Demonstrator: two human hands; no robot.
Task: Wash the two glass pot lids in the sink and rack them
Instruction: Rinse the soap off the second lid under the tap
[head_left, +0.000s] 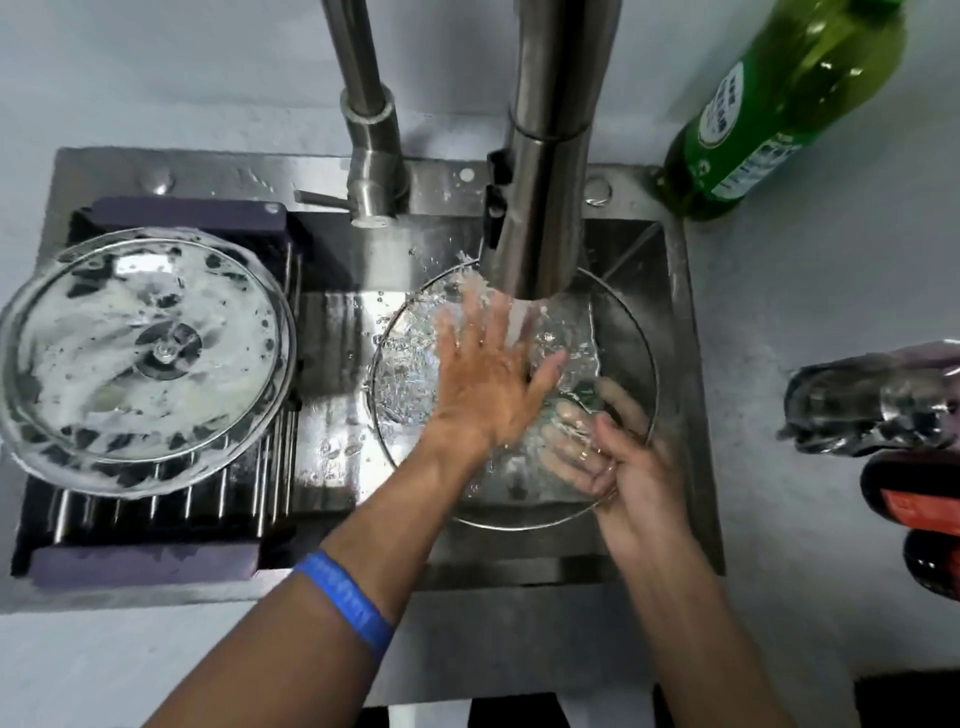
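Two hands: L hand (483, 374) flat on round glass lid (623, 332), R hand (631, 467) grips its rim.

Bench (810, 545): pale grey, speckled surface, evenly lit, running round a stainless steel sink (691, 395) set into it. Two brushed-steel taps (374, 156) rise from the sink's far rim. Green bottle (779, 98) with a printed label: far right corner of the bench. Clear wrapped item (878, 400) and red-and-black object (914, 499): right edge, identity unclear.
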